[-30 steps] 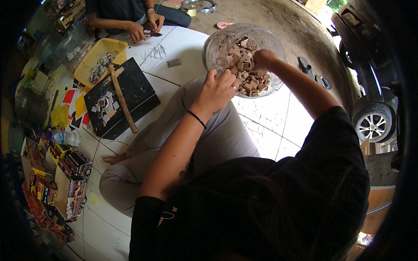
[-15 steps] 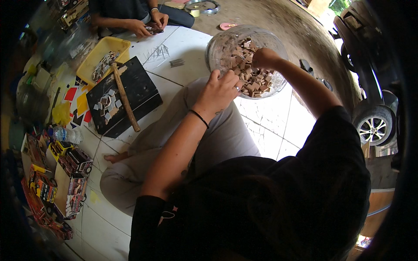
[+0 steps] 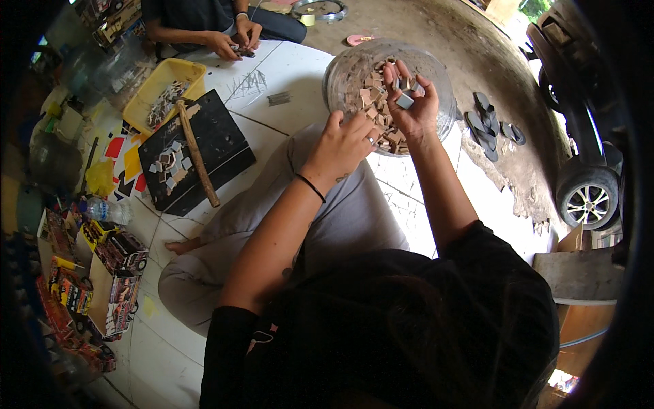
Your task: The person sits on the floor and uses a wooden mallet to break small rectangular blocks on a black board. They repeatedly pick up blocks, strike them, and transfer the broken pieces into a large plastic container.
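Note:
My right hand point(image 3: 414, 112) is turned palm up over the round clear plastic tub point(image 3: 340, 65), its fingers loosely curled. Several small square blocks point(image 3: 405, 101) lie in that palm, one showing a grey-blue face. Below it in the tub is a heap of small brown wooden blocks point(image 3: 373, 95), partly hidden by both hands. My left hand point(image 3: 343, 142), with a ring on one finger, is closed at the near left rim of the tub. Its fingertips are partly hidden, and no loose block shows in it.
Left of my leg, a black board point(image 3: 231, 140) bears a wooden stick point(image 3: 194, 157) and grey pieces. Beyond are a yellow basin point(image 3: 197, 71), thin metal rods point(image 3: 278, 99) and a co-worker's hands point(image 3: 235, 44). Toy trucks point(image 3: 116, 286) stand at left; sandals point(image 3: 482, 126) lie at right.
My right hand has lifted out of the block heap and turned palm up, now showing blocks in it. My left hand has stayed at the rim.

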A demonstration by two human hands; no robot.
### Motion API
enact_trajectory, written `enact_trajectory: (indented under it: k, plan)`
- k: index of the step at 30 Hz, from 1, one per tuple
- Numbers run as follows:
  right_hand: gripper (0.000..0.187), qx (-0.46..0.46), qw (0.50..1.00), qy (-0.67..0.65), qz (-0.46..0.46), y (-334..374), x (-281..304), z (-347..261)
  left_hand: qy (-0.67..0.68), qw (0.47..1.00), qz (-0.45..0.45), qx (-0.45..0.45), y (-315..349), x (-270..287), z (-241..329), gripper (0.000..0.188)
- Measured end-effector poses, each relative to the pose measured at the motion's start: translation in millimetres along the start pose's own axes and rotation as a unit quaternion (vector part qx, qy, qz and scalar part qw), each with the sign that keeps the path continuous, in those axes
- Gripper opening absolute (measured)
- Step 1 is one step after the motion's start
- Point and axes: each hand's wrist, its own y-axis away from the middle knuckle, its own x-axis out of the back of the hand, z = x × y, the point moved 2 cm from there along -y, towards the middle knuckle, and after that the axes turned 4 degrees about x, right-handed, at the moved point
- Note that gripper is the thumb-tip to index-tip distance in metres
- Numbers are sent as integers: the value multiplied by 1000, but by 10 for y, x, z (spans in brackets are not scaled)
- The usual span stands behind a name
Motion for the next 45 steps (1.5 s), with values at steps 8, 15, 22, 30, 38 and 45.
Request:
enact_trajectory:
  k: [8, 15, 22, 30, 38, 45]
  plan:
    - [25, -32, 973, 200, 113, -242, 129, -437, -12, 1000, 0, -1, -1, -19, 0, 24]
    - [29, -133, 895, 402, 139, -415, 238, -488, -28, 999, -13, -7, 5, -12, -4, 19]
    - [27, -2, 213, 977, -11, -1028, 453, -291, -24, 1000, -5, 0, -3, 12, 12, 19]
    - [24, 11, 208, 965, -160, -1122, 387, -156, -36, 999, -9, -3, 5, -8, 0, 19]
    - [35, -40, 929, 331, 162, -675, 190, -241, -10, 1000, 20, -3, -2, -2, -16, 24]
    - [23, -88, 987, 99, 90, -317, -87, -157, -4, 1000, 3, -11, 8, -6, -15, 26]
